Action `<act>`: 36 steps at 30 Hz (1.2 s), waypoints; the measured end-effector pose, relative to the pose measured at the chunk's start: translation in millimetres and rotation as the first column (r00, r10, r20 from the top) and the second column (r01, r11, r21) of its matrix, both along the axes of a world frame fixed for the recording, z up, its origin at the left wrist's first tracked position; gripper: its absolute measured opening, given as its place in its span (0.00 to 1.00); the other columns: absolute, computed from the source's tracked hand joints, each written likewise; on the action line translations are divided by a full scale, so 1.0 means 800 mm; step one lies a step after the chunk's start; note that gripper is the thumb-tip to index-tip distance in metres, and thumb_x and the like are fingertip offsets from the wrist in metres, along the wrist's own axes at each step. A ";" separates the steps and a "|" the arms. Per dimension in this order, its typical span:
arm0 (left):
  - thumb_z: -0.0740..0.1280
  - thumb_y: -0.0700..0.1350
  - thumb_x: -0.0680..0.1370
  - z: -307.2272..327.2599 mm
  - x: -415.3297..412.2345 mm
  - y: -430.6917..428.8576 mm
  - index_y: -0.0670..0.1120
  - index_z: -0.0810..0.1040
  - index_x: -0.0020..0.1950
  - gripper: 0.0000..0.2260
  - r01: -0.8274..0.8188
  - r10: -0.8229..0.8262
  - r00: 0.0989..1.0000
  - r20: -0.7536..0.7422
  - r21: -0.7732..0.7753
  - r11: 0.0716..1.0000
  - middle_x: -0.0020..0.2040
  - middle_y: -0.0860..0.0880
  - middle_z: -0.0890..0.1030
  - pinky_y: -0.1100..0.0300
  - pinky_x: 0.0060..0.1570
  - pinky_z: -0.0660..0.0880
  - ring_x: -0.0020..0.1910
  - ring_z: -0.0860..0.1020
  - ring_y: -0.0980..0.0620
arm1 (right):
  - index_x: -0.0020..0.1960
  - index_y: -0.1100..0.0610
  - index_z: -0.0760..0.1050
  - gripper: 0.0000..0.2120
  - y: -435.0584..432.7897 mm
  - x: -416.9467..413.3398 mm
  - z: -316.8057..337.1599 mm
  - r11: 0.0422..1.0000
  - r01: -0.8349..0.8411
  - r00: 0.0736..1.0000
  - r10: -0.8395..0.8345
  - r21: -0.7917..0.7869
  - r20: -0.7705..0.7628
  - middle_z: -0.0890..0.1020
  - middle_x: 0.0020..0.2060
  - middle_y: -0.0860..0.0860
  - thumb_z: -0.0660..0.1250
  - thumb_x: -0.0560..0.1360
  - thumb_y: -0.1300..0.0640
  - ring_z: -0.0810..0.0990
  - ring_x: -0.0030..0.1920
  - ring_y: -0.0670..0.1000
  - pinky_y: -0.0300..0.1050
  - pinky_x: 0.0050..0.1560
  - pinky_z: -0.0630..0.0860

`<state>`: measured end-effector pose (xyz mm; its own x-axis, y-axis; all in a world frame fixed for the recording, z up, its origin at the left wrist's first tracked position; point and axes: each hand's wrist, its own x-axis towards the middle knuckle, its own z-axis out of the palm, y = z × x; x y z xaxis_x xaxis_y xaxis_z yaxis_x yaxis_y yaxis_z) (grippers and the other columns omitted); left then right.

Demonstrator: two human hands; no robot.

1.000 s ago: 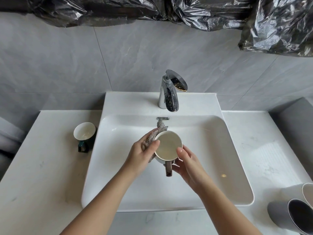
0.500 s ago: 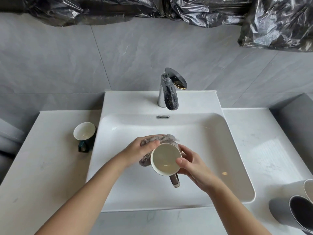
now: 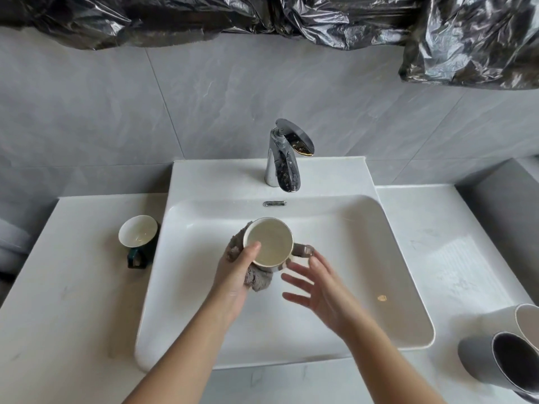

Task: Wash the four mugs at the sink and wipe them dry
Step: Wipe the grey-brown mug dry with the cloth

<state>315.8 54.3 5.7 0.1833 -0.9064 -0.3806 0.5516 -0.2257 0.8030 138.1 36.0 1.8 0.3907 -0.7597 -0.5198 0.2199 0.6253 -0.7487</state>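
Over the white sink (image 3: 402, 293) my left hand (image 3: 237, 272) grips a mug (image 3: 269, 242) with a cream inside, thumb over its rim and a grey cloth (image 3: 256, 279) wrapped under it. The mug's grey handle (image 3: 303, 250) points right. My right hand (image 3: 316, 290) hovers just right of the mug with fingers spread; a fingertip is close to the handle. A dark green mug (image 3: 138, 236) stands on the left counter. At the lower right a grey mug (image 3: 495, 363) and a white mug (image 3: 522, 322) lie on their sides.
The chrome tap (image 3: 284, 161) stands behind the basin, no water running. A small yellowish speck (image 3: 381, 298) lies in the basin. White counter (image 3: 67, 301) runs on both sides. Black plastic sheeting (image 3: 466, 39) hangs along the top of the grey tiled wall.
My right hand let go of the mug and spread open. The mug turned so its handle swung from pointing toward me to pointing right, and moved slightly back toward the tap.
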 end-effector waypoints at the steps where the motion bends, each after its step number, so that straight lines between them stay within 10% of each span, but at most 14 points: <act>1: 0.73 0.43 0.69 -0.003 -0.006 0.001 0.44 0.78 0.59 0.18 -0.048 0.048 0.999 0.006 -0.010 0.999 0.49 0.46 0.84 0.59 0.43 0.79 0.50 0.82 0.48 | 0.73 0.49 0.67 0.52 0.004 0.009 -0.001 1.000 -0.001 1.000 0.001 0.000 0.013 0.80 0.62 0.56 0.82 0.54 0.36 0.81 0.62 0.57 0.58 0.55 0.80; 9: 0.73 0.51 0.68 -0.010 -0.037 0.011 0.44 0.73 0.67 0.29 -0.127 0.129 0.991 0.046 -0.048 0.991 0.62 0.41 0.80 0.47 0.61 0.74 0.62 0.77 0.41 | 0.63 0.45 0.70 0.28 0.008 0.045 0.006 0.987 0.104 0.994 -0.107 -0.125 -0.020 0.84 0.57 0.43 0.72 0.66 0.43 0.79 0.62 0.44 0.52 0.63 0.72; 17: 0.70 0.51 0.72 0.003 -0.023 0.020 0.46 0.72 0.70 0.27 0.021 0.086 0.913 0.398 -0.258 0.966 0.61 0.53 0.81 0.70 0.43 0.73 0.43 0.75 0.59 | 0.57 0.46 0.73 0.26 -0.001 0.033 0.002 0.984 0.140 0.989 -0.144 -0.114 -0.033 0.84 0.49 0.49 0.75 0.62 0.44 0.82 0.49 0.48 0.54 0.63 0.71; 29: 0.63 0.54 0.76 0.010 0.011 0.015 0.46 0.73 0.69 0.24 0.293 -0.150 0.853 0.500 -0.222 0.930 0.64 0.51 0.79 0.59 0.64 0.70 0.66 0.75 0.52 | 0.61 0.58 0.74 0.29 -0.001 0.015 0.006 0.993 0.072 0.990 -0.083 0.096 0.115 0.74 0.52 0.60 0.74 0.63 0.49 0.75 0.51 0.60 0.52 0.49 0.83; 36: 0.60 0.56 0.76 0.008 0.001 0.017 0.49 0.78 0.61 0.18 0.149 0.017 0.839 0.544 -0.260 0.954 0.57 0.53 0.83 0.61 0.58 0.73 0.60 0.79 0.53 | 0.60 0.57 0.75 0.33 0.002 0.019 0.001 0.996 0.038 0.986 -0.051 0.083 0.158 0.74 0.52 0.59 0.80 0.60 0.48 0.74 0.51 0.60 0.52 0.50 0.82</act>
